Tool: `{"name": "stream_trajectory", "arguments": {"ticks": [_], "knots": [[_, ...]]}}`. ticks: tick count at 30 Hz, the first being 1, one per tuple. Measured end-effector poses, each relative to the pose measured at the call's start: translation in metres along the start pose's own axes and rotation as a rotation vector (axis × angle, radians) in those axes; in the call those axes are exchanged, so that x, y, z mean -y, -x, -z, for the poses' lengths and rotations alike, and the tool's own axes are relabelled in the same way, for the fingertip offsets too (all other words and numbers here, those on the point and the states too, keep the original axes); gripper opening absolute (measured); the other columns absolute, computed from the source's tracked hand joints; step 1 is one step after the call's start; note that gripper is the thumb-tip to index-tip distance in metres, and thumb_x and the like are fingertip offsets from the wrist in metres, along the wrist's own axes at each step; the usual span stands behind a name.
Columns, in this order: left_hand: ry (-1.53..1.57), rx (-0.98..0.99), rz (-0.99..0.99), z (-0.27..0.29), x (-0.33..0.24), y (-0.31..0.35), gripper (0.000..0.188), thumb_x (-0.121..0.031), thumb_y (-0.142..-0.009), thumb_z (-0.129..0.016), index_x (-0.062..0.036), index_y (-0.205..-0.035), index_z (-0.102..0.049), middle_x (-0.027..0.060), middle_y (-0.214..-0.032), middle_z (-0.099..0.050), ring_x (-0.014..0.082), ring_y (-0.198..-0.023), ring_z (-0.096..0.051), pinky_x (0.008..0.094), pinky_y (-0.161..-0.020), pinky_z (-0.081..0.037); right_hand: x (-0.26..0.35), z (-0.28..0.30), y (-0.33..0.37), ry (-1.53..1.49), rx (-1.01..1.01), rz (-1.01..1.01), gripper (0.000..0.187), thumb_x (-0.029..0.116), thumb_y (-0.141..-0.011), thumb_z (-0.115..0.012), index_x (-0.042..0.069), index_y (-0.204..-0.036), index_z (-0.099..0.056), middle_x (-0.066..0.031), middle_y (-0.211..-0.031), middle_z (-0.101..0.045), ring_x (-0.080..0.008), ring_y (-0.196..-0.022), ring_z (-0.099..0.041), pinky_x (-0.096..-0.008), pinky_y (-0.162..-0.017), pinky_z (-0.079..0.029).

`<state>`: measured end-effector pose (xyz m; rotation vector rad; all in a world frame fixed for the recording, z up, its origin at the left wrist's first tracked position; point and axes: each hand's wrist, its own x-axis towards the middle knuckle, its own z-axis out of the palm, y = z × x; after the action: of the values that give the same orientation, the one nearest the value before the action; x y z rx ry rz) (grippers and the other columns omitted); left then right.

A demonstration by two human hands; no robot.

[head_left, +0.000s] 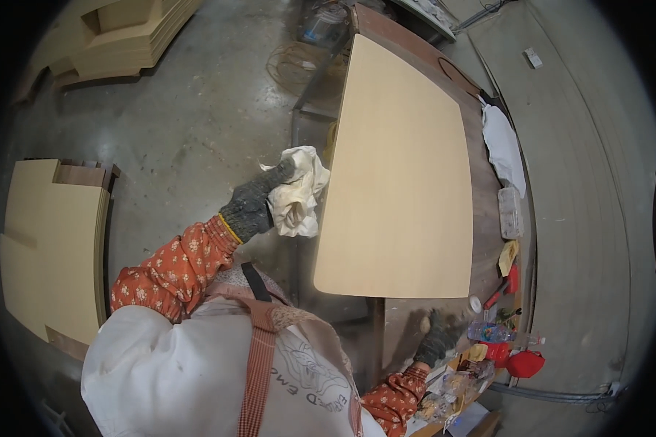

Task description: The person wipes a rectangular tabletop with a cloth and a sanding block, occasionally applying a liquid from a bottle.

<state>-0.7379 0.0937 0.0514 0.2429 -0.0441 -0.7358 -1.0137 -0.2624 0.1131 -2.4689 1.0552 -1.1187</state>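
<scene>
A crumpled white cloth (pixel 297 191) is bunched in my left hand (pixel 249 205), which wears a dark grey knitted glove. The cloth is at the left edge of a large pale wooden panel (pixel 397 182) that lies flat on the worktable (pixel 485 218). My right hand (pixel 437 341), gloved the same way, is over the table's near right part, below the panel's near edge. Motion smears its fingers. A small tan thing (pixel 425 325) shows beside them, and whether the hand holds it I cannot make out.
Along the table's right side are a white cloth (pixel 503 146), a clear plastic box (pixel 510 213), a plastic bottle (pixel 490 333) and a red object (pixel 525 363). Pale panels (pixel 55 240) stand stacked at left, with more stacks (pixel 135 44) at far left.
</scene>
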Motion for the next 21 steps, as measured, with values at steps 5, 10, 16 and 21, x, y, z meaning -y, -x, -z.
{"name": "stream_trajectory", "arguments": {"ticks": [5,10,16,21], "knots": [[0.019,-0.022,-0.023,-0.009,0.01,0.006,0.035,-0.024,-0.095,-0.049,-0.002,-0.123,-0.047,0.0143,-0.107,-0.058,0.0257,-0.091,-0.061,0.0364,-0.073,-0.055,0.141,-0.03,-0.007,-0.092,0.262,0.479,0.063,0.023,-0.063,-0.077,0.007,-0.119,-0.056,-0.0101,-0.086,-0.061,-0.0258,-0.083,-0.058,-0.0389,-0.077,-0.047],[-0.237,0.072,-0.04,-0.026,0.01,-0.001,0.036,-0.024,-0.09,-0.059,-0.0049,-0.12,-0.049,0.007,-0.098,-0.06,0.0168,-0.087,-0.06,0.0305,-0.072,-0.052,0.223,-0.066,0.002,0.262,0.49,0.898,0.063,0.02,-0.061,-0.067,0.012,-0.122,-0.055,-0.011,-0.078,-0.058,-0.0292,-0.073,-0.055,-0.0428,-0.064,-0.041],[-0.676,-0.21,-0.17,-0.039,0.001,0.012,0.031,-0.011,-0.083,-0.07,-0.0033,-0.112,-0.063,0.0064,-0.109,-0.064,0.0113,-0.099,-0.058,0.0253,-0.085,-0.048,0.259,-0.098,0.016,0.218,0.404,1.004,0.065,0.019,-0.059,-0.066,0.017,-0.123,-0.056,-0.0083,-0.074,-0.056,-0.0267,-0.07,-0.054,-0.0402,-0.061,-0.039],[-0.835,0.092,-0.44,-0.06,-0.012,0.008,0.031,-0.007,-0.084,-0.068,-0.0002,-0.113,-0.061,0.0095,-0.109,-0.065,0.0116,-0.098,-0.06,0.0279,-0.088,-0.049,0.252,-0.099,0.026,-0.022,0.4,0.81,0.068,0.022,-0.06,-0.077,0.014,-0.124,-0.056,-0.0105,-0.079,-0.06,-0.0287,-0.072,-0.057,-0.0392,-0.067,-0.046]]}}
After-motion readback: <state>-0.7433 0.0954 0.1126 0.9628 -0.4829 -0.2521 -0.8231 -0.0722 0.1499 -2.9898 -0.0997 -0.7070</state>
